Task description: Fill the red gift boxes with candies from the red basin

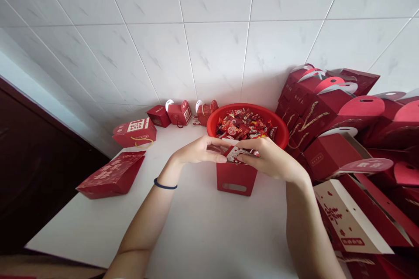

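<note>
A red paper gift box (236,176) stands upright on the white table in front of me, an oval slot in its near side. My left hand (200,150) is at the left of its top rim, thumb and fingers pinched over the edge. On the other side my right hand (273,157) grips the top edge, its thumb on a white piece with red print (235,154) at the opening. Whether that piece is a flap or a card, I cannot tell. Most of the box's inside is hidden by my hands.
Just behind the box is a round red basin (284,134) full of red-wrapped candies (245,123). Several red boxes with rope handles (304,117) are piled on the right. A red bag (111,173) lies at the left, with small boxes (178,113) along the tiled wall (216,61).
</note>
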A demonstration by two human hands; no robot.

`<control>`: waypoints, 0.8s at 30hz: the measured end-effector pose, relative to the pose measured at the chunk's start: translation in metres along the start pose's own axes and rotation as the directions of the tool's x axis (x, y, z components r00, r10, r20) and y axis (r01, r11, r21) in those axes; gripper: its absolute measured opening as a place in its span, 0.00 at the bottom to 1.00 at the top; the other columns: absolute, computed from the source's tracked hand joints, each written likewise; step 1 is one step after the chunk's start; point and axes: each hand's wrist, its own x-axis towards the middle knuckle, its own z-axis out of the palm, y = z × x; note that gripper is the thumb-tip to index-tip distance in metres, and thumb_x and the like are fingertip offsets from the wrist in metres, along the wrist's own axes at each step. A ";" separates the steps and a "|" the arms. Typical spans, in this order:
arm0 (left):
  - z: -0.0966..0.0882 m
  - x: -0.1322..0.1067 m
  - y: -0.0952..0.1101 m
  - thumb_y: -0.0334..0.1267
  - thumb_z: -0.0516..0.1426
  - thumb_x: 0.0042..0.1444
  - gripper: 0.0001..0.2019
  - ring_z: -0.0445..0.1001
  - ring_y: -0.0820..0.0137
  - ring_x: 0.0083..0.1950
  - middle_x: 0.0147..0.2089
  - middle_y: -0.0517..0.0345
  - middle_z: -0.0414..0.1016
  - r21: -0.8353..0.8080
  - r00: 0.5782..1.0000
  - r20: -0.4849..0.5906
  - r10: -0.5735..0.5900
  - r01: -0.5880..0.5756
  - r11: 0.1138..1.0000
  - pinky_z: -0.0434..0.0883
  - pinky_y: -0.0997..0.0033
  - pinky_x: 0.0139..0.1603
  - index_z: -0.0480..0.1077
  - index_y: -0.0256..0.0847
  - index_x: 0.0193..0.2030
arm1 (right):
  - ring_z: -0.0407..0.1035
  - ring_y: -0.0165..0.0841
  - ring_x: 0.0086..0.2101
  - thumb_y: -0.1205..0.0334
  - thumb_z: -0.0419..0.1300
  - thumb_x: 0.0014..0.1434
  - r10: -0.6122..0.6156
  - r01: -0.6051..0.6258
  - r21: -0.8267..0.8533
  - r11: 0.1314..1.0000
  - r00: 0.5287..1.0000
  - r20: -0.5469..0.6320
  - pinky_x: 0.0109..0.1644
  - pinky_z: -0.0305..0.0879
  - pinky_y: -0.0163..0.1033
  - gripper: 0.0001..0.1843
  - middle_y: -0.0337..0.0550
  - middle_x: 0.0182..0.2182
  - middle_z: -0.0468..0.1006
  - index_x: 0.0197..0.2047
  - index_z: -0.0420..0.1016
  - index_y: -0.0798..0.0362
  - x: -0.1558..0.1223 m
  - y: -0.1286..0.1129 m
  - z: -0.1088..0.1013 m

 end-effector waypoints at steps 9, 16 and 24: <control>0.001 0.001 0.002 0.34 0.66 0.57 0.23 0.75 0.56 0.63 0.61 0.52 0.77 -0.052 1.000 0.025 -0.011 0.012 0.999 0.73 0.58 0.61 0.76 0.46 0.60 | 0.76 0.34 0.37 0.68 0.57 0.62 0.059 -0.060 0.008 0.998 0.998 0.030 0.40 0.67 0.36 0.16 0.41 0.39 0.83 0.49 0.81 0.48 0.000 0.005 0.001; 0.000 0.001 -0.001 0.36 0.65 0.57 0.21 0.78 0.58 0.59 0.58 0.51 0.80 -0.013 0.999 0.033 -0.036 0.036 0.999 0.74 0.59 0.60 0.77 0.45 0.58 | 0.75 0.32 0.34 0.69 0.56 0.64 0.036 -0.035 -0.017 0.999 0.998 0.055 0.40 0.65 0.37 0.13 0.39 0.36 0.83 0.41 0.83 0.49 -0.001 0.003 -0.001; -0.001 0.000 -0.002 0.38 0.65 0.57 0.22 0.77 0.56 0.60 0.58 0.52 0.80 0.020 0.998 0.005 -0.070 0.070 0.997 0.74 0.59 0.59 0.76 0.44 0.60 | 0.71 0.30 0.33 0.67 0.57 0.63 0.040 -0.021 -0.109 0.994 0.984 0.176 0.38 0.60 0.35 0.11 0.38 0.37 0.81 0.43 0.82 0.49 -0.002 -0.004 -0.001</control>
